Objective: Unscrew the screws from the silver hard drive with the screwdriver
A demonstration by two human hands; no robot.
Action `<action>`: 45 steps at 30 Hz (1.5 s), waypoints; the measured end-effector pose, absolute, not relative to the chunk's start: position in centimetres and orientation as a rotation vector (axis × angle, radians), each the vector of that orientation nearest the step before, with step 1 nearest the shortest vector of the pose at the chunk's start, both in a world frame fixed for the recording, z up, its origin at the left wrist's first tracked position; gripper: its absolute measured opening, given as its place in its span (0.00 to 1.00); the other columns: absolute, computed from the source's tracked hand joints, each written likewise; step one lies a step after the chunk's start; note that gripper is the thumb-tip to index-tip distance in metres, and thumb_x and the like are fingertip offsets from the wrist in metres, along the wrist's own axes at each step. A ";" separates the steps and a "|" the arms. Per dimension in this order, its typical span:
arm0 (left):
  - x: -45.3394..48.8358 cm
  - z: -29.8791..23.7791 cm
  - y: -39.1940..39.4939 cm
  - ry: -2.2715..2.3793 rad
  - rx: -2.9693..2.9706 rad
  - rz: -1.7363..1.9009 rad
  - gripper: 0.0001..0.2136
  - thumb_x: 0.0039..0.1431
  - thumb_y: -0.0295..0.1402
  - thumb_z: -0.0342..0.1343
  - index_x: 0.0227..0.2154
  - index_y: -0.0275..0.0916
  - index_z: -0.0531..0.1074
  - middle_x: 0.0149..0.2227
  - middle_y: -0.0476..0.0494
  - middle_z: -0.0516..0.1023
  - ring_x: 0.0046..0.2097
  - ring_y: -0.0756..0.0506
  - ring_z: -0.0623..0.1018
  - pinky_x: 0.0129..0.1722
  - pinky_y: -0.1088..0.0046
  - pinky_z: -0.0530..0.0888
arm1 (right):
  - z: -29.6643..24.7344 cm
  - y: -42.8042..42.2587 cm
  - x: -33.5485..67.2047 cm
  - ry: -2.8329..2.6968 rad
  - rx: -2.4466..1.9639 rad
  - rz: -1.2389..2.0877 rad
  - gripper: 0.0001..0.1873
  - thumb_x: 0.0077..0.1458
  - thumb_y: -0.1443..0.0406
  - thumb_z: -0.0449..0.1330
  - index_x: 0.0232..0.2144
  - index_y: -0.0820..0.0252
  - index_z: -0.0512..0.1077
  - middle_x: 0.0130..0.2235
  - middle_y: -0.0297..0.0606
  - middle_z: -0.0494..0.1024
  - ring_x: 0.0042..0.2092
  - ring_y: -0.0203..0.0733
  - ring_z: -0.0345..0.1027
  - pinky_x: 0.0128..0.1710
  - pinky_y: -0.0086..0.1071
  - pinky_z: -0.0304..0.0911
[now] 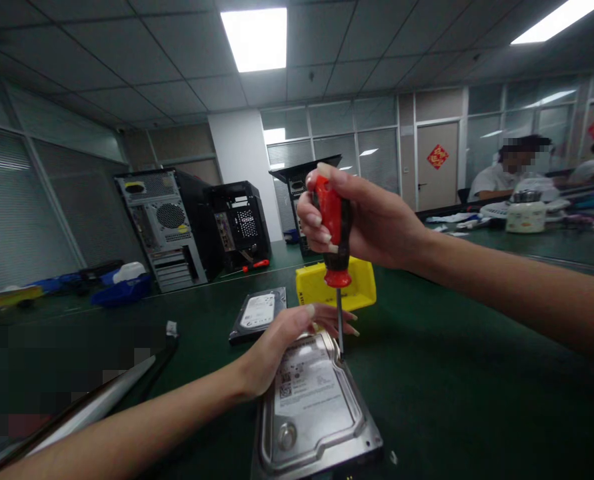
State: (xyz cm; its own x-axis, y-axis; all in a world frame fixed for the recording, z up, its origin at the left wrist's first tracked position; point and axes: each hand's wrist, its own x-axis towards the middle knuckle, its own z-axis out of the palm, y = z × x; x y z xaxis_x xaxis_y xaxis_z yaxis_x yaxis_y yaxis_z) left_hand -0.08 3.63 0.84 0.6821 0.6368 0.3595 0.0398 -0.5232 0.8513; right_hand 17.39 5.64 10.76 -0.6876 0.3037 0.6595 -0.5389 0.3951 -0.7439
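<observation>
A silver hard drive [317, 413] with a white label lies on the dark green table in front of me. My right hand [364, 217] is closed around the red and black handle of a screwdriver [337, 247], held upright with its tip on the drive's far right corner. My left hand [281, 347] rests on the drive's far left part, fingers stretched out toward the screwdriver shaft, steadying the drive.
A second hard drive [257, 313] lies just beyond, next to a yellow bin [361, 283]. Computer cases [164, 227] stand at the back left, with blue trays [121, 290] nearby. Two people sit at the far right behind a white container [525, 213]. A flat metal panel [91, 407] lies at left.
</observation>
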 end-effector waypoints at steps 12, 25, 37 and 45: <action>-2.7 6.8 2.4 1.126 2.436 0.261 0.21 0.62 0.50 0.45 0.36 0.37 0.74 0.37 0.44 0.76 0.38 0.44 0.73 0.37 0.71 0.67 | 10.9 5.7 17.6 -1.934 0.117 1.314 0.12 0.57 0.58 0.47 0.37 0.62 0.56 0.27 0.30 0.64 0.26 0.24 0.62 0.28 0.21 0.62; -7.0 5.3 4.2 1.005 1.900 -0.263 0.02 0.51 0.27 0.63 0.28 0.35 0.76 0.26 0.49 0.77 0.30 0.50 0.76 0.34 0.77 0.71 | 12.5 6.2 19.2 -2.291 -0.394 0.467 0.24 0.55 0.50 0.49 0.33 0.69 0.66 0.24 0.32 0.67 0.18 0.19 0.57 0.15 0.15 0.52; -8.1 3.0 4.4 0.910 1.649 -0.057 0.02 0.51 0.25 0.64 0.29 0.35 0.78 0.25 0.51 0.80 0.27 0.54 0.77 0.31 0.84 0.72 | 12.5 6.4 18.3 -2.005 -0.374 0.672 0.24 0.54 0.48 0.50 0.35 0.66 0.62 0.24 0.32 0.69 0.17 0.25 0.60 0.13 0.20 0.52; -7.3 2.2 4.0 0.924 1.587 0.025 0.04 0.48 0.27 0.66 0.28 0.34 0.79 0.25 0.50 0.81 0.27 0.54 0.78 0.30 0.84 0.73 | 11.3 6.4 17.4 -2.007 -0.427 0.774 0.20 0.55 0.52 0.50 0.35 0.66 0.62 0.25 0.35 0.70 0.20 0.26 0.64 0.15 0.21 0.57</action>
